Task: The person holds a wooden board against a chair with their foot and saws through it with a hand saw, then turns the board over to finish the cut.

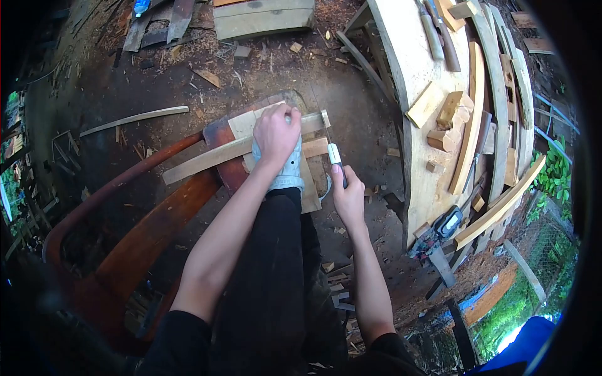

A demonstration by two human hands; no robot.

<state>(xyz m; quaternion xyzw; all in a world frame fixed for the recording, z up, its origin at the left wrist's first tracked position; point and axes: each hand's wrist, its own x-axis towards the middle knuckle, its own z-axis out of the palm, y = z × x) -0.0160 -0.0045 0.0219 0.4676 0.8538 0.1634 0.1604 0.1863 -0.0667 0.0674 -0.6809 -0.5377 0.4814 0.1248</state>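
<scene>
My left hand is closed over a long pale wooden strip, its fingers curled across the far side. Under that hand, a light blue shoe on my foot presses against the strip. The strip lies across a reddish-brown wooden seat, with further pale wood pieces beneath it. Just right of the strip's end, my right hand grips a handsaw by its white and dark handle. The saw's thin blade points away from me, close to the strip's end.
On the right stands a workbench bearing wood blocks, chisels and long curved strips. A dark power tool sits at its near edge. Curved reddish chair parts extend left. Offcuts and shavings litter the ground.
</scene>
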